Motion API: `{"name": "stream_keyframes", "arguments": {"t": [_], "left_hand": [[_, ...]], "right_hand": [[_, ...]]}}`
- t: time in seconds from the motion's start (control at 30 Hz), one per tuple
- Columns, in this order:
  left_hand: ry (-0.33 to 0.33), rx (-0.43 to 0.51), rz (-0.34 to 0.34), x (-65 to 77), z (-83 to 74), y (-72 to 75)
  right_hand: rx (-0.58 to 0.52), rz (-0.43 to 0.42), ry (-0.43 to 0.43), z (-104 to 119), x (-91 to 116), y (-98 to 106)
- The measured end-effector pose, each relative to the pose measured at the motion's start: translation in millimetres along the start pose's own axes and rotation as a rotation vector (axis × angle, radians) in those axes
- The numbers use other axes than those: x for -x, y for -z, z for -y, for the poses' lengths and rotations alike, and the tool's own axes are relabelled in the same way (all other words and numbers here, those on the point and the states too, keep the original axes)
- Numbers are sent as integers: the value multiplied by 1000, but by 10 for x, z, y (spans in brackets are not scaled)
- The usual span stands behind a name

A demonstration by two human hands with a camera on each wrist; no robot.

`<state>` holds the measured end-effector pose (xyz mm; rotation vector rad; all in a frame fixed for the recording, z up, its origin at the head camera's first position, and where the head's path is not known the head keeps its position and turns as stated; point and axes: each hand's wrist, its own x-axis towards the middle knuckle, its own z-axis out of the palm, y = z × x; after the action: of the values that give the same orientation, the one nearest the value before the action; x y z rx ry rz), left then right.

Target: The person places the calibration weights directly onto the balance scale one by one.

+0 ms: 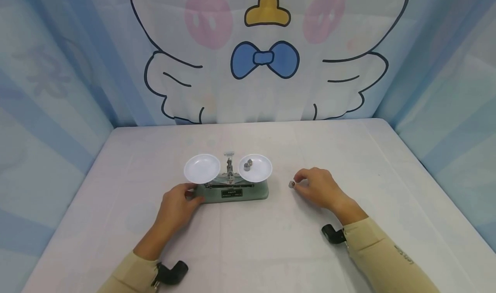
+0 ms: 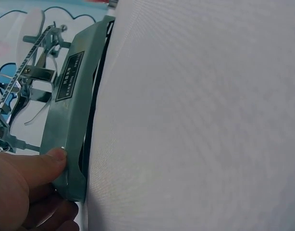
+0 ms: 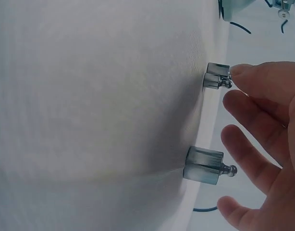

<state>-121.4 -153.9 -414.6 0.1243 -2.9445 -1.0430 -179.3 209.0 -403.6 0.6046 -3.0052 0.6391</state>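
A green balance scale (image 1: 252, 192) with two white pans stands on the table. My left hand (image 1: 175, 209) grips the left end of its base; the thumb (image 2: 54, 161) lies on the front face, the other fingers curl behind. Nothing lies in the left pan (image 1: 201, 169). Metal weights (image 1: 247, 165) sit in the right pan (image 1: 263, 169). Right of the scale, my right hand (image 1: 318, 189) hovers with fingers apart. Two small metal weights (image 3: 214, 79) stand close together at its thumb tip. A larger knobbed weight (image 3: 203, 165) stands below the other fingers, hidden by the hand in the head view.
A white cloth covers the table (image 1: 252, 250). Behind it hangs a curtain (image 1: 263, 99) printed with a cartoon bird, and blue patterned curtains (image 1: 50, 103) close in the sides. Black wrist cameras (image 1: 173, 272) jut out from both sleeves.
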Motion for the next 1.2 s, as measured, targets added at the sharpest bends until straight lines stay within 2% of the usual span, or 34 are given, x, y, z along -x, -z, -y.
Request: {"name": "stream_keyframes", "arguments": {"t": [0.5,1.2], "left_hand": [[4,-7,5,-5,5,0],[-1,-5,-2,-4,11,-9]], "right_hand": [[53,54,-1,-41,-22,-26],[105,66,-4,-25,-31,-44]]}}
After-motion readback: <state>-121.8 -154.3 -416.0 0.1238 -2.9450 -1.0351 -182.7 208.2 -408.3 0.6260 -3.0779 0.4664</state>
